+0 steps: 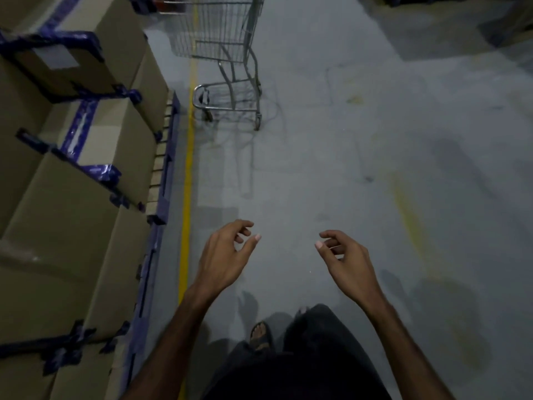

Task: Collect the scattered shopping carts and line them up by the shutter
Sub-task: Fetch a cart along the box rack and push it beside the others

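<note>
A silver wire shopping cart (227, 53) stands ahead on the grey floor, beside the yellow line, its basket cut off by the top edge of the view. My left hand (227, 255) and my right hand (343, 258) are held out in front of me, well short of the cart. Both hands hold nothing, with the fingers loosely curled and apart. No shutter is in view.
Stacked cardboard boxes (72, 183) with blue tape sit on a blue pallet (161, 183) along the left. A yellow floor line (187, 174) runs beside the pallet. My sandalled foot (261, 336) shows below. Dark objects lie at the far top right.
</note>
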The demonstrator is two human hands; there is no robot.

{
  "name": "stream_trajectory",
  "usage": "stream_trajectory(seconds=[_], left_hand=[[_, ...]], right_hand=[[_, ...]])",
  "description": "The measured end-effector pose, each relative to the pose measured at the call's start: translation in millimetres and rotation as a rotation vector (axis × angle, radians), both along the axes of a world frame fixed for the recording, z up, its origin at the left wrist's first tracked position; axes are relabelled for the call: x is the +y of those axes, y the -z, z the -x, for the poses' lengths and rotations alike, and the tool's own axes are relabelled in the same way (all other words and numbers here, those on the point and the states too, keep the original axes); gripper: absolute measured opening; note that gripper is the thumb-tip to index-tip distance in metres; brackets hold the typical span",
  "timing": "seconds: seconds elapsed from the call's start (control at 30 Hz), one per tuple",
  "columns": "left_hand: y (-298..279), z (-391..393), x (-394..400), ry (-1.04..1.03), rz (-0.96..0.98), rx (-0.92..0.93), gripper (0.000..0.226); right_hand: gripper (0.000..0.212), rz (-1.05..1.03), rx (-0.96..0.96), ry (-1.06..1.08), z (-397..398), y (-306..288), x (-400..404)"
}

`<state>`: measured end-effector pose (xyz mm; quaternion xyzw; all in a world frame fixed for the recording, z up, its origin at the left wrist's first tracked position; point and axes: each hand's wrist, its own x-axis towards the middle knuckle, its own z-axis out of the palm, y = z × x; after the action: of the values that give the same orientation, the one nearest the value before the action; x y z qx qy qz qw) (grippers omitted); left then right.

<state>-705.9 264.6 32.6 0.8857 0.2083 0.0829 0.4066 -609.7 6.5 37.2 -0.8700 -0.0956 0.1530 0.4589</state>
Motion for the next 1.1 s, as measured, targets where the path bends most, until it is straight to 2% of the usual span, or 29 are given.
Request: stream_trajectory(seconds=[0.17, 0.33, 0.63, 0.9, 1.1], left_hand=[[17, -99, 17, 0.082, -0.009, 0.059, 0.030], [17, -222, 36, 0.118, -0.048, 0.064, 0.033], [-22, -450, 59, 0.109, -0.053, -0.022, 0.030], [13, -574, 89, 0.117, -0.001, 0.016, 0.031], [23, -715, 126, 0.168, 0.018, -0.004, 0.030]], right_hand=[[0.016, 0.001, 0.015, 0.052, -93, 22, 16], [0.016, -0.031, -0.004, 0.089, -219, 33, 37], [0.018, -0.023, -0.053, 0.027, -443, -5, 66], [0.012, -0.021, -0.047, 0.129, -574, 9, 81], [0.013, 0.028, -0.038, 0.132, -693, 16, 124]])
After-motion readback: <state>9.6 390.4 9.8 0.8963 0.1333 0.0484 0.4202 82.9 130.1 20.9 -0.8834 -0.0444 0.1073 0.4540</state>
